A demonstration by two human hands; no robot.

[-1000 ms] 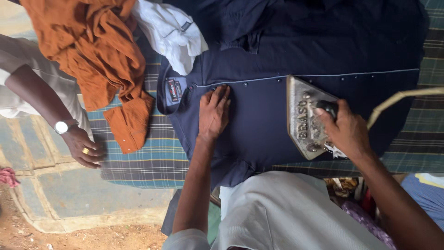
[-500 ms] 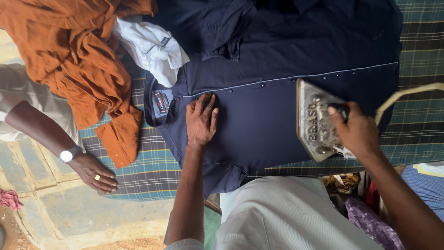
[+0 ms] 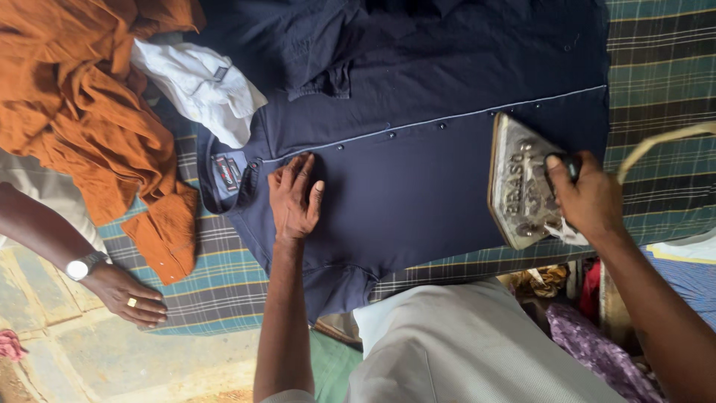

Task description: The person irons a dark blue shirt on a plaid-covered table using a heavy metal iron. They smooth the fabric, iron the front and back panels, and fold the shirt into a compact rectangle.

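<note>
Ironing is under way: the shirt (image 3: 418, 149) lies buttoned on the bench (image 3: 656, 82). Left hand (image 3: 294, 198), fingers spread, presses flat near the shirt's collar; right hand (image 3: 589, 198) is clamped on the iron (image 3: 518, 183) at the shirt's hem end.

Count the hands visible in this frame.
3: the person's left hand flat on the navy buttoned shirt, right hand gripping the metal iron, another person's ringed hand at the checked cloth's edge.
</note>
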